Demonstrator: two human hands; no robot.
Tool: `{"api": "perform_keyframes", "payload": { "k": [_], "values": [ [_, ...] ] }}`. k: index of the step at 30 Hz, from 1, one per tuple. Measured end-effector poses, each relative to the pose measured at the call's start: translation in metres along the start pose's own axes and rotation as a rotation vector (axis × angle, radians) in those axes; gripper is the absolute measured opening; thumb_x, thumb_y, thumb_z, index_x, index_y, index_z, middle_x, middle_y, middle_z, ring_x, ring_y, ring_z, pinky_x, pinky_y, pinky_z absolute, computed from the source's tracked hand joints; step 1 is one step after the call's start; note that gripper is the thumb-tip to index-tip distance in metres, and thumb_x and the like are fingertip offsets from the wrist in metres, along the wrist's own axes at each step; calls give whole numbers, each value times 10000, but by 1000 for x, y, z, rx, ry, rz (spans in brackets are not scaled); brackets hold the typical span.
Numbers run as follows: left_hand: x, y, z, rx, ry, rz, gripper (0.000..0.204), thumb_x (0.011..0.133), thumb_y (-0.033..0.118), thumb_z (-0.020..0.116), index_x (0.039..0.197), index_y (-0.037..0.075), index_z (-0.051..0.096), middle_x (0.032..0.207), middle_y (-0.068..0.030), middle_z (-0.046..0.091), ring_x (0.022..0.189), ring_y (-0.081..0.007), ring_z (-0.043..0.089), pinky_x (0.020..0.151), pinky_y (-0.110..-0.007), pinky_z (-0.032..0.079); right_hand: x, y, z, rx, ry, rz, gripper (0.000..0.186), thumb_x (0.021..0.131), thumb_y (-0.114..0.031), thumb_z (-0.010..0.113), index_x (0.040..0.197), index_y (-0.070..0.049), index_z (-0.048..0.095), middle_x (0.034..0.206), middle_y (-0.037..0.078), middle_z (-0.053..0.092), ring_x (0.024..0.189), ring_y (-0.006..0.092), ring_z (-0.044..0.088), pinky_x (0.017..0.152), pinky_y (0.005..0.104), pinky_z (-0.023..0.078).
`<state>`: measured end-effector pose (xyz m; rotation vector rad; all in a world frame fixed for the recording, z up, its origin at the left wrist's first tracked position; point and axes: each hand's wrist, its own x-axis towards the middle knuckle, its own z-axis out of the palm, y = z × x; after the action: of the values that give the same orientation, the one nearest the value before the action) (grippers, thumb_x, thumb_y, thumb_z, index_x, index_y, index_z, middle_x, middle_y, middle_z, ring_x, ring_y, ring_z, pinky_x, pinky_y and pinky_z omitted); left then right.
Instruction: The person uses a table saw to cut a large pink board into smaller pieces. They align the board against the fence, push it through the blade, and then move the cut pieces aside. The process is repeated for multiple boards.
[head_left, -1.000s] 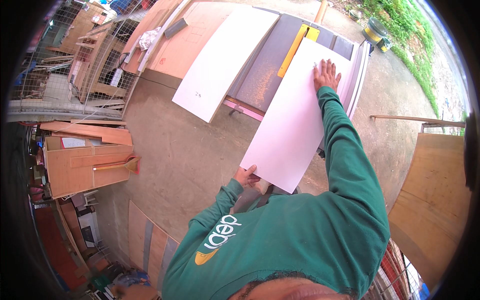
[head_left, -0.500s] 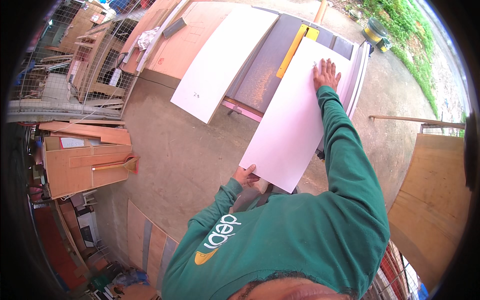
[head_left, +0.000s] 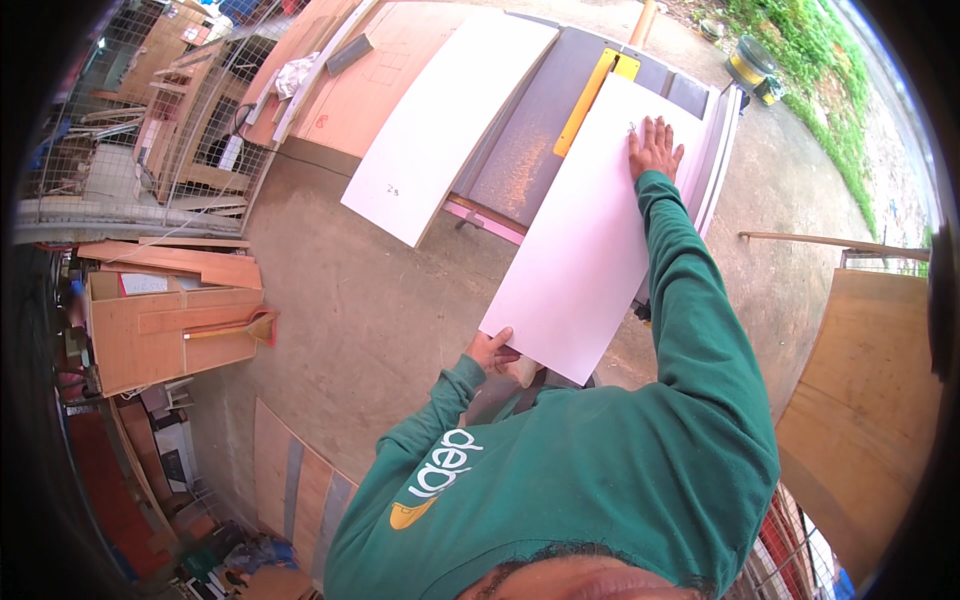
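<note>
A long white board [head_left: 570, 260] lies across the right part of a grey table saw [head_left: 515, 170], beside its yellow insert plate [head_left: 580, 105]. My right hand [head_left: 655, 150] rests on top of it near the far end, fingers spread. At the near end, my left hand [head_left: 492, 350] grips the corner, thumb on top and fingers at the edge or underneath. Another white board [head_left: 435, 120] with a pencil mark lies to the left of the saw's bare grey top, which has sawdust on it.
A pinkish plywood sheet [head_left: 350, 100] lies at the upper left, beside wire mesh [head_left: 200, 210] with stacked wood behind. A dustpan [head_left: 258, 328] rests against boxed plywood at left. A plywood sheet [head_left: 860, 370] stands at right. A bucket [head_left: 748, 65] sits near the grass.
The board under my right hand has shifted very slightly toward the far end of the saw. My hands keep nearly the same positions and grip.
</note>
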<state>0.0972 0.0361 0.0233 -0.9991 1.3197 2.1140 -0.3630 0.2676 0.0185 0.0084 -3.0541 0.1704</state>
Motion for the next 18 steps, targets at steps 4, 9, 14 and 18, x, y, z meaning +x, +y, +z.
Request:
{"api": "perform_keyframes", "payload": {
  "k": [4,9,14,18],
  "values": [
    [-1,3,1,3,-13,-4,669,944,372,693,1422,16,388,1226,-196,599,1042,-310,685,819,-439,640,2,1,0,8,6,4,644,1017,-547,260,1593,-259,261,1680,-7,175,1551,201,124,1258,511,63],
    [-1,4,3,5,-1,-4,676,947,369,689,1435,32,365,1252,-192,582,1057,-307,680,825,-437,639,2,-2,-4,11,-10,-1,649,1016,-548,263,1594,-254,258,1680,-1,173,1552,204,121,1259,508,63],
    [1,6,4,11,-7,-9,670,950,365,686,1434,33,364,1253,-190,580,1060,-313,678,832,-437,638,4,0,-4,14,-19,2,652,1016,-549,259,1596,-252,251,1680,2,172,1552,204,116,1259,506,59],
    [1,7,6,6,1,10,665,949,363,687,1428,23,374,1236,-197,588,1046,-318,684,825,-439,640,6,1,-1,18,-16,3,653,1016,-550,256,1597,-251,250,1681,0,170,1552,201,116,1260,506,57]
  ]
}}
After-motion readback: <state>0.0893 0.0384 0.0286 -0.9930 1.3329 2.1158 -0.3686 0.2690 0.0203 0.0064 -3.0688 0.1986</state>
